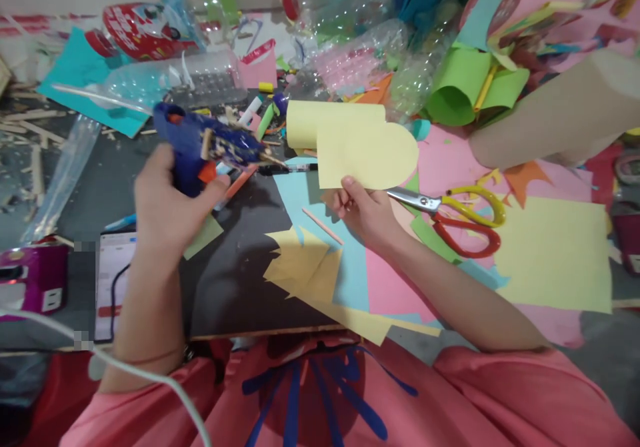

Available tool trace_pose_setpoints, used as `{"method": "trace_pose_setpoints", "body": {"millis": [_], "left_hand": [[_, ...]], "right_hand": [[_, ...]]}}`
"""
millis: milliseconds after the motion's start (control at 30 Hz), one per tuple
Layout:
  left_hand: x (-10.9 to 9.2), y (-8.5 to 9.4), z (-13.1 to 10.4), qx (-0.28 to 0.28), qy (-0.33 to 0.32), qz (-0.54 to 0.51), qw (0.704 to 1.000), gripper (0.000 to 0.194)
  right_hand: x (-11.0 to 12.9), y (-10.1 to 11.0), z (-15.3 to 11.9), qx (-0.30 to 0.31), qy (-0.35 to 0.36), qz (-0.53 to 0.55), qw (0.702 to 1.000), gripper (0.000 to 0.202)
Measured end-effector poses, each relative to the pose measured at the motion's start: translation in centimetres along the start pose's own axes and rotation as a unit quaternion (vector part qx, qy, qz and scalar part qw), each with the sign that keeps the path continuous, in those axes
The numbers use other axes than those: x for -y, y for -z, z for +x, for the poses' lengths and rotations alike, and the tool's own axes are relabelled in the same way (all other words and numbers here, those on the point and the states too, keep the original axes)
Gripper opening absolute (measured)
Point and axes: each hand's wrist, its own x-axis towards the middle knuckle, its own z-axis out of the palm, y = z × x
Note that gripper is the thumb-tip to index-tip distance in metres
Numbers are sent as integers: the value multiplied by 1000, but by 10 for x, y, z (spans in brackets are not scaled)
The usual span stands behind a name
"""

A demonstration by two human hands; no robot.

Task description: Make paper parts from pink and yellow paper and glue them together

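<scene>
Across the dark table (225, 287), among bottles, paper and scraps, the largest thing in hand is a gun (220, 143), held over the table's left-middle part: deep blue, its barrel crusted with pale, splinter-like bits, an orange trigger (207, 171) under it and a long whitish rod (103, 97) standing out of its back end. The left hand (173, 207) is wrapped round its handle, thumb stretched forward beneath the barrel; the other fingers are mostly hidden behind. The gun's long axis runs left to right, sloping a little toward the person; its nozzle points right, toward the card, and its rod trails to the far left. Next in size is the card (367, 157), pale yellow, flat and smooth, straight-cut on the left and rounded on the right. It is held near the table's middle, long axis left to right, rounded end pointing right; the right hand (363, 210) pinches its near edge, thumb on top. Just beyond it, partly covered, lies a yellow roll (335, 117), nearly parallel; whether the two are joined, I cannot tell. Scissors (445, 213) lie right of that hand, blades pointing left. Smallest is a thin pinkish stick (323, 226), slanting on blue paper (355, 270) between the hands.
</scene>
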Motion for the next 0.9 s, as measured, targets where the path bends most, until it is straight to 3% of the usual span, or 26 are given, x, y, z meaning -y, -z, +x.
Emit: {"method": "trace_pose_setpoints", "body": {"millis": [167, 300, 467, 900], "left_hand": [[6, -23, -17, 3, -16, -56, 998, 40], [10, -34, -26, 2, 11, -36, 999, 45], [8, -36, -31, 12, 21, -61, 998, 45], [11, -36, -36, 18, -4, 20, 1000, 40]], "right_hand": [[0, 2, -3, -5, -26, -31, 999, 53], [2, 3, -5, 4, -29, -58, 998, 53], [3, 4, -8, -7, -35, -57, 998, 53], [2, 0, -10, -3, -41, -34, 999, 52]]}}
